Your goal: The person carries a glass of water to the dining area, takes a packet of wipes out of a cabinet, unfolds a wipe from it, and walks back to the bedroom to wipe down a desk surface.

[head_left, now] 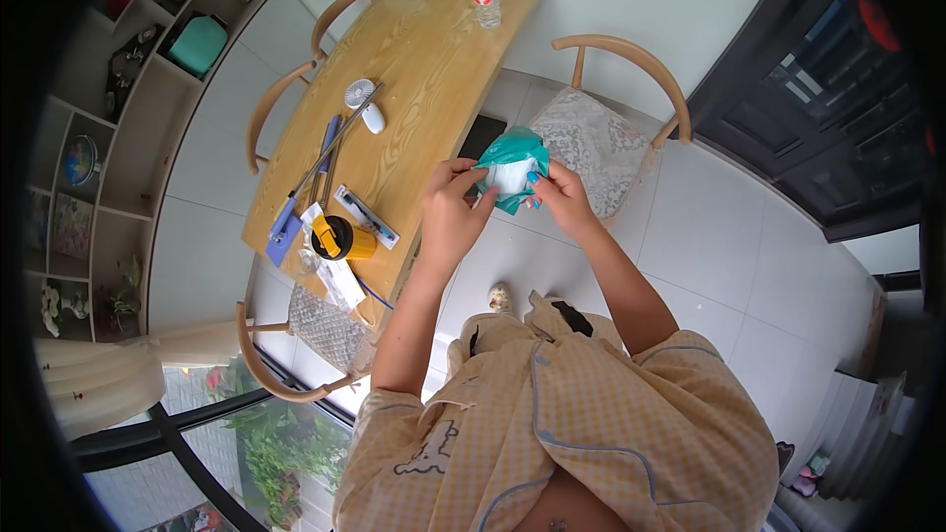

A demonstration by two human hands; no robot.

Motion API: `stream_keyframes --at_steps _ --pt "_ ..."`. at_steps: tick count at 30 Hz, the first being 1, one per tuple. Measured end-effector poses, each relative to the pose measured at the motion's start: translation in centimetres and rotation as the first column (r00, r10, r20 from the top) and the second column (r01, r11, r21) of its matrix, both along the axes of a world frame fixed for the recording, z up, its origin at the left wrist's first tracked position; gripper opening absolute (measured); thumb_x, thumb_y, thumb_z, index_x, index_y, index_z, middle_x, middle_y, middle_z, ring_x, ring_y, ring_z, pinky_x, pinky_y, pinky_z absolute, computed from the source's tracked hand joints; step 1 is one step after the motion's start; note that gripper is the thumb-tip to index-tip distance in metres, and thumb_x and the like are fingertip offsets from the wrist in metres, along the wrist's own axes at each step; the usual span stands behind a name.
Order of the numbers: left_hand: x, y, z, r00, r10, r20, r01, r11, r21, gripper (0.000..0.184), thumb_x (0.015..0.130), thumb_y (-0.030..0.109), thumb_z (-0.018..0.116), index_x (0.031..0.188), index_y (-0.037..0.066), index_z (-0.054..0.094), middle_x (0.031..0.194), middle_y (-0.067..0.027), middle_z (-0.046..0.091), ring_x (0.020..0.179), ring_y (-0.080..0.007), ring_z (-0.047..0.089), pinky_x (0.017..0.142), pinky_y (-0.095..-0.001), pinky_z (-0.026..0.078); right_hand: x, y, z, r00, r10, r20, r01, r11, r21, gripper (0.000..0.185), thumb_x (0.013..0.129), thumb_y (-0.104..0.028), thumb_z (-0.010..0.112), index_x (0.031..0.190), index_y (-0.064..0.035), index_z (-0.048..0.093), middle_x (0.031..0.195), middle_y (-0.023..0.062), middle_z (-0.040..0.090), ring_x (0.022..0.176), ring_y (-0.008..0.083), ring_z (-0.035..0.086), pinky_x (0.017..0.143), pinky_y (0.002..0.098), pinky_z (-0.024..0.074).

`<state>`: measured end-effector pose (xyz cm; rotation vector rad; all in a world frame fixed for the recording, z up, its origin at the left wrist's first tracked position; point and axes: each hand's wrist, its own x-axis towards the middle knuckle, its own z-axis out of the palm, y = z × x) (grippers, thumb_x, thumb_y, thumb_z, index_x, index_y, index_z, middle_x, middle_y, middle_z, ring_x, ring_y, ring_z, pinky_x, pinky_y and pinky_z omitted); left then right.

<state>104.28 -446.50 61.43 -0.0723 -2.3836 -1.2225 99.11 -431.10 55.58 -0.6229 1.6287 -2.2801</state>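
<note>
Left hand [452, 205] and right hand [567, 199], both half-curled, pinch a green packet [512, 146] at frame centre. Gripping opposite sides likely steadies it

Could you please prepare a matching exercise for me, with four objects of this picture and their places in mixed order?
1. crinkled teal plastic packet with white contents
2. yellow cup with black lid
3. clear plastic bottle with red label
4. small white round-headed fan

A. lower-left end of the pale wooden table
B. around the table's middle
C. between the left hand and right hand
D. upper end of the table

Right pairs: 1-C; 2-A; 3-D; 4-B.
</note>
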Motion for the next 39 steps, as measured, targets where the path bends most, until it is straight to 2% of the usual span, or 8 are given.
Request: stream_keyframes --at_steps 10,15,18,24,26,28,30,39 --pt "-1.9 0.1 -2.0 0.980 0.165 0.112 -0.148 0.978 -0.145 0.012 0.069 0.009 0.060 0.075 -0.002 0.061 0.078 -0.0128 0.057 0.062 -0.0239 0.057 0.057 -0.0304 0.045 -0.3 -0.9 -1.4 0.999 0.034 -0.026 -0.031 0.994 0.104 0.010 0.081 -0.008 0.049 0.089 -0.0008 0.050 0.074 0.0006 0.052 0.060 0.0068 0.051 0.053 0.0206 0.0427" --pt "-1.8 1.2 -3.8 0.990 0.140 0.008 -0.133 0.952 -0.275 0.009 0.070 0.006 0.059 0.075 -0.001 0.058 0.075 -0.0125 0.056 0.064 -0.0259 0.056 0.058 -0.0312 0.044 -0.3 -2.7 0.4 0.914 -0.405 -0.035 0.384 0.831 0.402 0.038 0.069 -0.010 0.055 0.103 -0.0012 0.040 0.078 0.0097 0.056 0.055 0.0140 0.057 0.043 0.0270 0.0492" --pt "-1.7 0.8 -5.1 0.996 0.091 -0.026 -0.095 0.961 -0.262 0.009 0.070 0.006 0.058 0.077 0.001 0.056 0.077 -0.0116 0.054 0.061 -0.0275 0.055 0.055 -0.0309 0.045 -0.8 -2.3 0.4 0.952 -0.271 0.140 0.153 0.822 0.548 0.048 0.064 -0.010 0.056 0.107 -0.0026 0.036 0.077 0.0152 0.057 0.047 0.0170 0.056 0.038 0.0280 0.0479" --pt "-1.8 -1.1 -7.2 0.980 -0.189 0.058 0.136 0.858 0.494 0.005 0.080 0.006 0.051 0.078 0.003 0.055 0.088 -0.0067 0.052 0.082 -0.0151 0.051 0.072 -0.0254 0.042 -1.5 -2.1 -0.9 0.966 -0.183 0.184 0.028 0.779 0.626 0.046 0.064 -0.006 0.053 0.107 -0.0045 0.037 0.068 0.0146 0.057 0.037 0.0188 0.052 0.037 0.0283 0.0470" --pt "-1.5 -1.4 -7.1 0.945 -0.323 0.058 0.127 0.521 0.844 0.009 0.084 0.008 0.047 0.084 0.004 0.054 0.094 -0.0052 0.052 0.089 -0.0120 0.047 0.081 -0.0251 0.037 -1.6 -2.3 -1.5 0.971 -0.184 0.156 0.038 0.754 0.656 0.045 0.064 -0.005 0.053 0.106 -0.0048 0.038 0.068 0.0156 0.057 0.042 0.0224 0.055 0.041 0.0316 0.0472" --pt "-1.0 -1.4 -7.0 0.943 -0.334 -0.006 0.171 0.467 0.868 0.010 0.085 0.011 0.045 0.088 0.005 0.052 0.098 -0.0068 0.052 0.091 -0.0167 0.049 0.085 -0.0294 0.036 -1.8 -2.5 -2.8 0.975 -0.184 0.126 0.049 0.729 0.683 0.044 0.063 -0.004 0.054 0.105 -0.0051 0.039 0.068 0.0166 0.057 0.047 0.0260 0.057 0.044 0.0350 0.0474" --pt "-0.7 -1.3 -6.2 0.924 -0.301 -0.236 0.288 0.142 0.947 0.012 0.084 0.015 0.046 0.089 0.005 0.049 0.101 -0.0078 0.052 0.099 -0.0258 0.048 0.088 -0.0382 0.035 -2.0 -2.9 -5.4 0.920 -0.162 -0.357 0.390 0.477 0.788 0.043 0.063 -0.002 0.055 0.103 -0.0063 0.041 0.071 0.0204 0.057 0.062 0.0344 0.058 0.055 0.0416 0.0456" --pt "-0.1 -4.4 -4.2 0.980 0.045 -0.195 0.193 0.039 0.980 0.009 0.088 0.018 0.035 0.089 0.010 0.040 0.092 -0.0087 0.050 0.078 -0.0240 0.050 0.077 -0.0460 0.041 -2.0 0.4 -8.8 0.923 -0.351 -0.160 0.356 0.616 0.703 0.039 0.067 -0.001 0.051 0.103 -0.0102 0.043 0.074 0.0217 0.057 0.069 0.0365 0.057 0.061 0.0423 0.0441"
